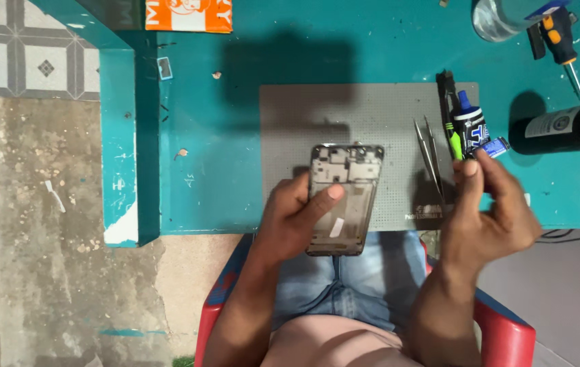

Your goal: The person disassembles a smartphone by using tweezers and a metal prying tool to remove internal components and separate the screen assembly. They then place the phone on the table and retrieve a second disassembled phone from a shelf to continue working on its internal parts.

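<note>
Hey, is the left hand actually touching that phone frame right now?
Touching. The head view shows the left hand wrapped around the phone frame, with the thumb pressed flat across its front and the fingers tucked behind, holding it up over the grey mat.

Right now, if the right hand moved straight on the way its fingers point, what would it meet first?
Probably the black glue tube lying just beyond the right hand, which holds a small blue piece; depth is unclear.

We're seeing a dull metal-and-plastic phone frame [342,198] over a matt grey rubbery mat [371,122]. The teal table [201,136] looks like chipped painted wood, the tweezers [430,155] shiny steel, and far right is a glossy black bottle [565,128].
</note>
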